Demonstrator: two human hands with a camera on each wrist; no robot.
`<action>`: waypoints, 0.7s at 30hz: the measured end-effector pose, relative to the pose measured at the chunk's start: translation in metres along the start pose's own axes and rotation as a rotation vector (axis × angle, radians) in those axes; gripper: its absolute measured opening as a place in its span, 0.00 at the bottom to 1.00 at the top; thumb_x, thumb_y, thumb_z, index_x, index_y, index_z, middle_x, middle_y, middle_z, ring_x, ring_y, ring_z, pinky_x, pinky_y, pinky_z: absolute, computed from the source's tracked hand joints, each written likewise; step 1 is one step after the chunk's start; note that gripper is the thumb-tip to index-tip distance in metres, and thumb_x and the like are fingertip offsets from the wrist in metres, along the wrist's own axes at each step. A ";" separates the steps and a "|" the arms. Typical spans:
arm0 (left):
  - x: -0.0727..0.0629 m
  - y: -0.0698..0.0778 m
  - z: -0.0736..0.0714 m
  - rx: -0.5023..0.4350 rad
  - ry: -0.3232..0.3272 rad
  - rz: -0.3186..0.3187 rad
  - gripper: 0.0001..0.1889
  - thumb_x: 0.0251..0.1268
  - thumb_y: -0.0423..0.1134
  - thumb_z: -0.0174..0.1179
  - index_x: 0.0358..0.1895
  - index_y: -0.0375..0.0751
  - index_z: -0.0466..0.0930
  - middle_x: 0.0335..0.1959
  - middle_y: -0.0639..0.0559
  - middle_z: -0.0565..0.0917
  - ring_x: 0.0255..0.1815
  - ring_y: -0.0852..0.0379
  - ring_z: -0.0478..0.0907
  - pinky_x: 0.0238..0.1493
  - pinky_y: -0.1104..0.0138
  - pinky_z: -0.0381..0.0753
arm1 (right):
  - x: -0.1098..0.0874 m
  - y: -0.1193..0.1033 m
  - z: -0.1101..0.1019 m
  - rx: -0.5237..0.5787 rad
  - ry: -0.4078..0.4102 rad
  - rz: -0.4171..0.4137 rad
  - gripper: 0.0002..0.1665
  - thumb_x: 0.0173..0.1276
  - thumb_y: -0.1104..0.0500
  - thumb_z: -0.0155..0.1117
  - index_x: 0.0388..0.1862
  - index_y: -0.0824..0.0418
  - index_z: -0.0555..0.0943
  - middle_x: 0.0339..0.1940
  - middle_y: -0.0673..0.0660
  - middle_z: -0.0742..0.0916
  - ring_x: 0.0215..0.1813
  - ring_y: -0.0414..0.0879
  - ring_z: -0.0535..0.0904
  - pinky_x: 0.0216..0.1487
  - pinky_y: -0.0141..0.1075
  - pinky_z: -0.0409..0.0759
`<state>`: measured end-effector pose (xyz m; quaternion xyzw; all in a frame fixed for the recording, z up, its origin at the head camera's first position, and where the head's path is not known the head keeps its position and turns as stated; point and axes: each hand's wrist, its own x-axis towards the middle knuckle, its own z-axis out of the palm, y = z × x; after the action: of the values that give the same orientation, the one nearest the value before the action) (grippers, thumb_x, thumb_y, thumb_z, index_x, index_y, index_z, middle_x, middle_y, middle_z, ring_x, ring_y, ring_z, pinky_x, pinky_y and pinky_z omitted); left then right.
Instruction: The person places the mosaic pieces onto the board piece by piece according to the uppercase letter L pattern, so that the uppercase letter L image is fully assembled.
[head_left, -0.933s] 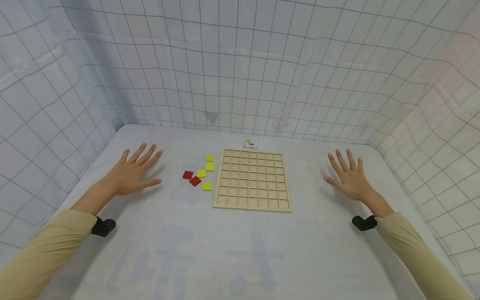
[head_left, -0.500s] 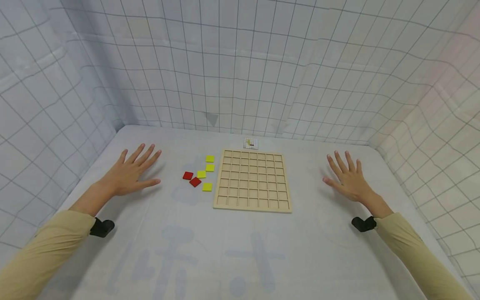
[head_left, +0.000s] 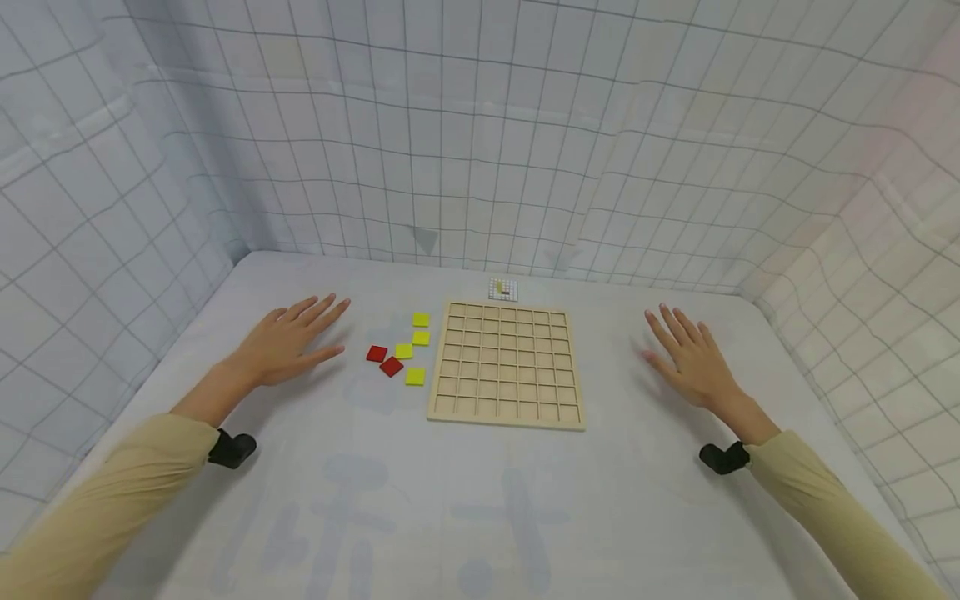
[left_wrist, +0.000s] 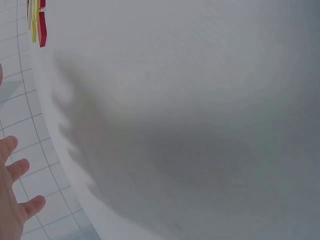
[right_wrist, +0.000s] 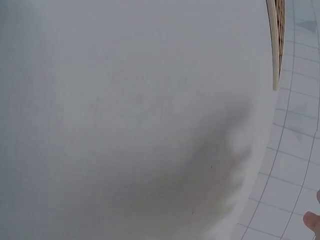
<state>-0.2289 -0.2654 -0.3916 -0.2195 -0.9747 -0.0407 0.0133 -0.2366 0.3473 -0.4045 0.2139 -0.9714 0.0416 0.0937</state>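
Left hand [head_left: 279,346] and right hand [head_left: 696,367], fingers extended, hold nothing; flat red square tiles [head_left: 392,367] lie between, nearer the left.

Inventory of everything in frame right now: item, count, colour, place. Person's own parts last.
Tabletop: 1, white with faint bluish marks, across the lower head view
Grid board: 1, pale wood colour, mid-tabletop
Yellow tiles: 4, yellow, left of the board
Red tiles: 2, red, among the leftmost tiles
Small card: 1, white grid with small coloured marks, beyond the board's far edge
Gridded sheeting: white with dark lines, back and both sides; panel count unclear
Wrist devices: 2, black, one per wrist
Sleeves: 2, tan, lower corners
Left hand: 1, bare, left of the tiles
Right hand: 1, bare, right of the board
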 end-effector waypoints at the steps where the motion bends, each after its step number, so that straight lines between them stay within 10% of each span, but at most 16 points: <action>1: 0.003 0.003 0.001 0.000 0.001 0.000 0.39 0.70 0.60 0.48 0.78 0.52 0.44 0.77 0.40 0.55 0.74 0.37 0.53 0.66 0.38 0.56 | 0.000 -0.003 -0.001 -0.004 0.011 -0.004 0.40 0.76 0.40 0.43 0.79 0.52 0.45 0.78 0.65 0.56 0.78 0.64 0.49 0.71 0.64 0.46; 21: 0.083 0.058 0.018 -0.234 -0.025 -0.125 0.34 0.68 0.47 0.57 0.74 0.44 0.57 0.66 0.39 0.72 0.63 0.40 0.69 0.60 0.46 0.72 | 0.013 -0.083 0.014 0.019 -0.025 -0.189 0.44 0.73 0.43 0.51 0.79 0.56 0.47 0.78 0.60 0.60 0.78 0.61 0.51 0.70 0.63 0.53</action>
<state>-0.2797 -0.1763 -0.4012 -0.1591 -0.9751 -0.1521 -0.0272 -0.2159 0.2653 -0.4122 0.3061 -0.9475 0.0394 0.0832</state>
